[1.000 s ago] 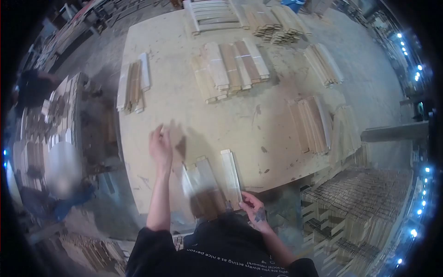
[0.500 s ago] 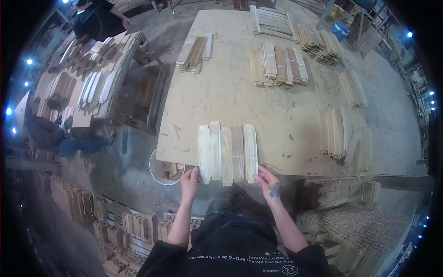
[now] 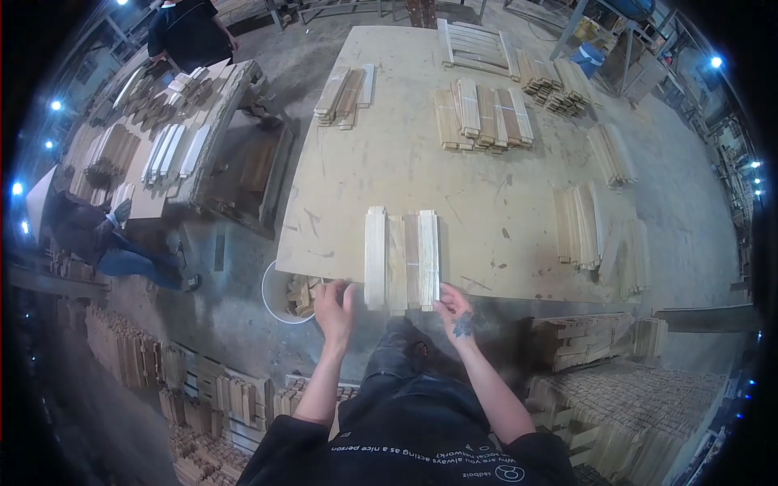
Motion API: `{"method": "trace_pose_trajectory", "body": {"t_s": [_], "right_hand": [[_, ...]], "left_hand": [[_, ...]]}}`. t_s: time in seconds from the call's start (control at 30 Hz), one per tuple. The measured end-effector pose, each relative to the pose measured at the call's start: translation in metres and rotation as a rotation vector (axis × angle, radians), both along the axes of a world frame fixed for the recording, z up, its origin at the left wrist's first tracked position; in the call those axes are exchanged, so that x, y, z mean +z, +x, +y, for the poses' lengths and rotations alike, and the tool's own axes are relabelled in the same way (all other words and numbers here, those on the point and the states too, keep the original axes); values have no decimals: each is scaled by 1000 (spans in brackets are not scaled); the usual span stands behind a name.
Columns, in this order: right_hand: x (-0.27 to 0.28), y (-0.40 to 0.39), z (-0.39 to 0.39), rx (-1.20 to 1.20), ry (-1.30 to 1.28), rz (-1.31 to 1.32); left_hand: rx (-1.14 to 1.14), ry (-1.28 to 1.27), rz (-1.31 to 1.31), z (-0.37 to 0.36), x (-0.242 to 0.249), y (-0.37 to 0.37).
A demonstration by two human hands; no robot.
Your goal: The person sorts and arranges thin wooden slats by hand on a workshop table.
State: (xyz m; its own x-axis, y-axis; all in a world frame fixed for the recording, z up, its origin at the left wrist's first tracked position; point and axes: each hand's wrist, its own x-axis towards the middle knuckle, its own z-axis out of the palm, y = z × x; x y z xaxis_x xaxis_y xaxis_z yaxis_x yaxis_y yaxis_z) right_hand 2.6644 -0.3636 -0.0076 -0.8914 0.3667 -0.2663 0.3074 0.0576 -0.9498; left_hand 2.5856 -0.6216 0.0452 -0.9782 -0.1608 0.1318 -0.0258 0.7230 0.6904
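Note:
A row of light and brown wooden slats [image 3: 397, 259] lies side by side at the table's near edge, with the lower ends overhanging it. Left of the row, my left hand [image 3: 333, 312] is open, thumb and fingers apart, with a small gap to the nearest slat. My right hand [image 3: 455, 314] has its thumb and fingers at the lower corner of the rightmost slat [image 3: 429, 259], touching its edge. How firmly it grips there is partly hidden.
The wooden table [image 3: 340, 194] carries a slat pile [image 3: 486, 117], another stack [image 3: 577, 227] at right and a small stack [image 3: 344, 93] at far left. A white bucket [image 3: 275, 304] of offcuts stands below. Two people are at left, near another table [image 3: 203, 174].
The slats have been drawn closer together into a narrower row. My left hand has come off the row's left side and its fingers have spread. My right hand has shifted left.

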Motion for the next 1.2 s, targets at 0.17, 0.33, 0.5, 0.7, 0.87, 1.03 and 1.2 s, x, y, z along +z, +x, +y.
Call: {"method": "trace_pose_trajectory", "body": {"t_s": [0.17,0.33,0.5,0.7,0.87,1.03,1.2], "right_hand": [[-2,2,3,25,-34,-11],[2,3,5,29,-72,-94],[-8,5,6,46,-69,-94],[4,10,16,13,-195,-148],[-9,13,18,22,-233,-218],[4,7,19,-7,-221,-255],[26,-4,16,-44,-354,-289]], "left_hand": [[22,129,-134,8,-18,2],[26,182,-191,19,-17,1],[-168,-123,-74,36,-2,-4],[-131,389,-483,45,25,-73],[-257,545,-329,143,16,-199],[-350,140,-82,251,-34,-332],[-405,50,-43,258,2,-314]]}}
